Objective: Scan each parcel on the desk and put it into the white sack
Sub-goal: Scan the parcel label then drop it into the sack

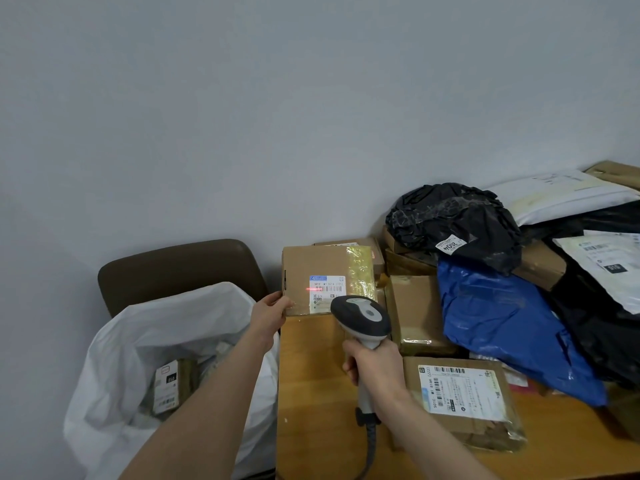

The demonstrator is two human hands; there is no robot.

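The white plastic sack [114,344] beside the wooden counter [311,410] already holds at least one labelled parcel, but a heap of boxes and mailer bags [502,306] lies unscanned, so I judge much is left. My left hand [272,315] clasps, fingers curled, a corner of the flat brown cardboard box [322,265] upright at the counter's left end. My right hand [375,367] wraps its fingers round the grey handheld scanner [362,315], whose red line falls on the box's label.

brown box [323,268], white sack [138,327], blue bag [502,323], grey scanner [362,317].

Reaching forward, the left hand [272,315] pinches the parcel [325,265] while the right hand [375,367] grips the scanner [360,315].
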